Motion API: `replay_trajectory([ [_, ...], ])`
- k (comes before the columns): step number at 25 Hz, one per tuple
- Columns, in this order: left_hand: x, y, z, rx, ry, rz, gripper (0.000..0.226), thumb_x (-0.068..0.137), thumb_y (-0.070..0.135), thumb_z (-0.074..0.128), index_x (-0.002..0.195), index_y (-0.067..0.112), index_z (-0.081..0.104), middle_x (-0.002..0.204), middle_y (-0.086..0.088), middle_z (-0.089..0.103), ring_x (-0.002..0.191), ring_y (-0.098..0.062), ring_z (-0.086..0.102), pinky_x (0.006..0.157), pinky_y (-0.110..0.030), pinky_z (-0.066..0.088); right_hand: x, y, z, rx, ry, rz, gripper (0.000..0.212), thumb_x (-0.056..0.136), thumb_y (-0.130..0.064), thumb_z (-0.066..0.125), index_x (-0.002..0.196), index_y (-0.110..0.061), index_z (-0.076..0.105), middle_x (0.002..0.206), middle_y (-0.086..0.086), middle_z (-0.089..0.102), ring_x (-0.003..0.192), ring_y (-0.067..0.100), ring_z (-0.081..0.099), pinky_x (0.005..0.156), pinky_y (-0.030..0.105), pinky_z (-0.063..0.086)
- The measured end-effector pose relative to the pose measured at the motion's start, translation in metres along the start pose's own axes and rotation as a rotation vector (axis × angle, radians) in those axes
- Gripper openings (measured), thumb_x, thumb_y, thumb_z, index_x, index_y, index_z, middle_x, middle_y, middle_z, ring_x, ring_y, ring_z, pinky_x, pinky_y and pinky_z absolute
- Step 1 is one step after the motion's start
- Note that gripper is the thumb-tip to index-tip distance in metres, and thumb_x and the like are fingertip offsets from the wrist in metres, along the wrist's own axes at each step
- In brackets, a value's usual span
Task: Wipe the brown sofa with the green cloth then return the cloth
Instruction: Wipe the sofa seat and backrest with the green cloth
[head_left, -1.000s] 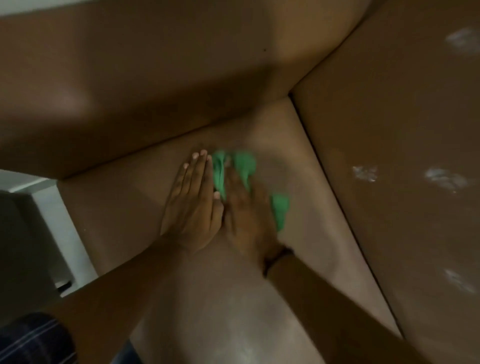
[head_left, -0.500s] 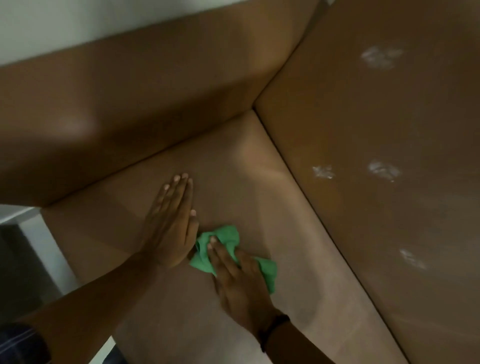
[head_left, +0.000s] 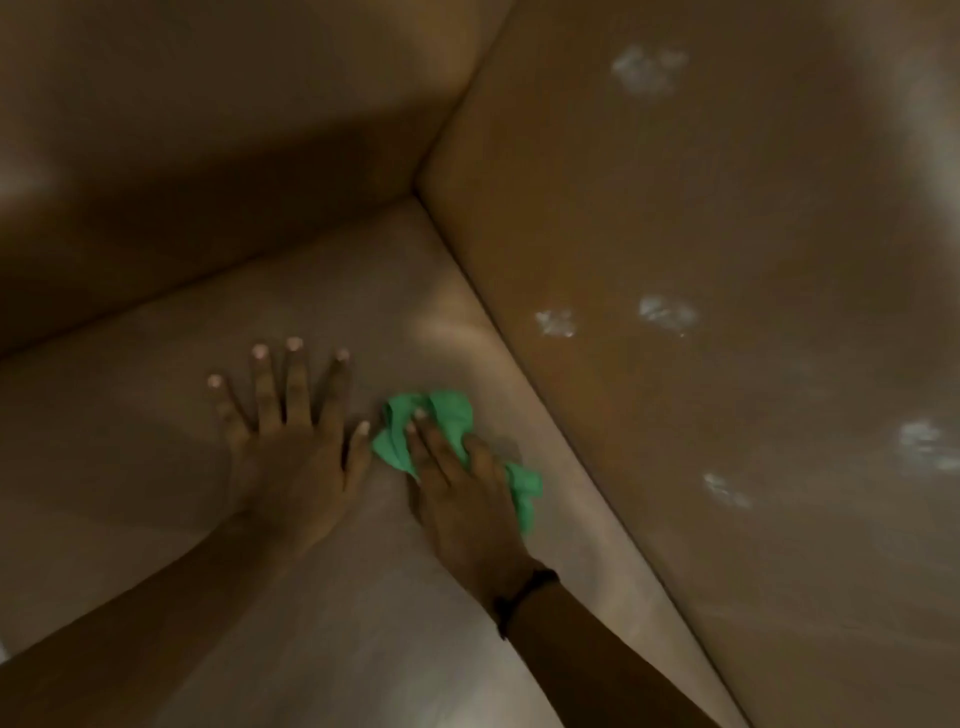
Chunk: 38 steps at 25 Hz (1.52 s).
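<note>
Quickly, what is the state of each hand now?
Left hand: open, flat on the sofa seat.
Right hand: pressing the green cloth.

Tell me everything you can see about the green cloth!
The green cloth is bright green, soft-looking fabric, crumpled into a bunch rather than spread flat. It lies on the seat of the brown sofa, near the corner where the seat meets the upright cushions. The right hand presses down on it, fingers spread over its middle, so part is hidden. The left hand lies flat beside it, thumb close to its edge.
</note>
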<state>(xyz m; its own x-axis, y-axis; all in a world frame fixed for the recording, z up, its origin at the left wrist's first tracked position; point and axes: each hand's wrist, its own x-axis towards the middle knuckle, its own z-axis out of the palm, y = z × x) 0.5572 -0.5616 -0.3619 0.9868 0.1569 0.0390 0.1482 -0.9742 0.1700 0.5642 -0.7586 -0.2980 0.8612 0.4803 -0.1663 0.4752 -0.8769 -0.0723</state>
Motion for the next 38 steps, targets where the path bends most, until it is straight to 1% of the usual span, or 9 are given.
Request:
replay_trajectory([
  [3, 0.018, 0.048, -0.006, -0.051, -0.04, 0.048, 0.084, 0.105, 0.062, 0.038, 0.176, 0.019, 0.028, 0.18, -0.03, 0.023, 0.166, -0.06, 0.011, 0.124, -0.088, 0.005, -0.003, 0.089, -0.083, -0.354, 0.033, -0.124, 0.055, 0.109, -0.013, 0.033, 0.164, -0.003, 0.034, 0.176, 0.014, 0.02, 0.148, 0.041, 0.045, 0.11, 0.057, 0.038],
  [7, 0.075, 0.12, 0.005, -0.099, -0.016, 0.106, 0.084, 0.106, 0.068, 0.033, 0.175, 0.02, 0.031, 0.182, -0.024, 0.022, 0.169, -0.053, 0.009, 0.123, -0.089, 0.002, 0.076, 0.156, -0.174, -0.714, 0.32, -0.095, 0.057, 0.108, -0.01, 0.04, 0.164, -0.003, 0.034, 0.172, 0.012, 0.032, 0.127, 0.048, 0.039, 0.1, 0.059, 0.036],
  [10, 0.091, 0.13, 0.021, -0.196, 0.062, 0.119, 0.082, 0.104, 0.067, 0.041, 0.169, 0.017, 0.041, 0.18, -0.021, 0.029, 0.17, -0.047, 0.016, 0.125, -0.087, -0.004, 0.083, 0.131, -0.143, -0.939, 0.032, -0.509, 0.056, 0.097, -0.023, 0.064, 0.152, -0.01, 0.058, 0.16, 0.011, 0.054, 0.127, 0.043, 0.056, 0.101, 0.049, 0.054],
  [12, 0.083, 0.131, 0.024, -0.224, 0.107, 0.109, 0.081, 0.102, 0.064, 0.047, 0.17, 0.018, 0.042, 0.181, -0.017, 0.031, 0.171, -0.042, 0.018, 0.129, -0.082, -0.006, 0.045, 0.141, -0.143, -1.012, -0.179, -0.647, 0.052, 0.101, -0.018, 0.048, 0.151, -0.009, 0.059, 0.162, 0.013, 0.05, 0.127, 0.039, 0.062, 0.102, 0.047, 0.054],
  [17, 0.087, 0.131, 0.021, -0.233, 0.124, 0.091, 0.08, 0.101, 0.06, 0.05, 0.17, 0.02, 0.043, 0.182, -0.015, 0.029, 0.172, -0.039, 0.017, 0.13, -0.081, -0.005, 0.088, 0.157, -0.194, -0.937, 0.04, -0.466, 0.065, 0.101, -0.011, 0.034, 0.165, -0.004, 0.031, 0.172, 0.014, 0.033, 0.13, 0.048, 0.043, 0.106, 0.058, 0.036],
  [21, 0.084, 0.131, 0.025, -0.247, 0.122, 0.103, 0.082, 0.1, 0.063, 0.049, 0.169, 0.019, 0.043, 0.182, -0.016, 0.029, 0.171, -0.041, 0.018, 0.129, -0.083, -0.001, 0.081, 0.133, -0.153, -1.063, -0.151, -0.771, 0.057, 0.1, -0.021, 0.042, 0.155, -0.016, 0.056, 0.163, 0.008, 0.05, 0.13, 0.034, 0.063, 0.106, 0.046, 0.052],
  [28, 0.085, 0.13, 0.02, -0.236, 0.126, 0.083, 0.079, 0.101, 0.061, 0.048, 0.168, 0.019, 0.045, 0.182, -0.017, 0.03, 0.171, -0.04, 0.017, 0.129, -0.083, 0.004, 0.095, 0.142, -0.161, -0.992, 0.072, -0.579, 0.06, 0.103, -0.013, 0.034, 0.161, -0.003, 0.041, 0.167, 0.014, 0.042, 0.126, 0.044, 0.049, 0.1, 0.056, 0.041],
  [33, 0.083, 0.132, 0.025, -0.229, 0.169, 0.074, 0.08, 0.1, 0.06, 0.051, 0.169, 0.019, 0.045, 0.181, -0.016, 0.031, 0.171, -0.04, 0.021, 0.13, -0.082, 0.005, 0.068, 0.146, -0.189, -0.979, -0.099, -0.513, 0.066, 0.099, -0.018, 0.041, 0.164, -0.01, 0.038, 0.171, 0.006, 0.037, 0.131, 0.037, 0.055, 0.105, 0.052, 0.044],
  [38, 0.084, 0.131, 0.028, -0.195, 0.164, 0.07, 0.08, 0.103, 0.063, 0.044, 0.17, 0.021, 0.042, 0.181, -0.017, 0.03, 0.17, -0.041, 0.02, 0.131, -0.082, -0.002, 0.169, 0.137, -0.26, -0.913, 0.366, -0.133, 0.07, 0.103, -0.02, 0.043, 0.168, -0.008, 0.021, 0.172, 0.015, 0.026, 0.13, 0.044, 0.036, 0.104, 0.058, 0.023],
])
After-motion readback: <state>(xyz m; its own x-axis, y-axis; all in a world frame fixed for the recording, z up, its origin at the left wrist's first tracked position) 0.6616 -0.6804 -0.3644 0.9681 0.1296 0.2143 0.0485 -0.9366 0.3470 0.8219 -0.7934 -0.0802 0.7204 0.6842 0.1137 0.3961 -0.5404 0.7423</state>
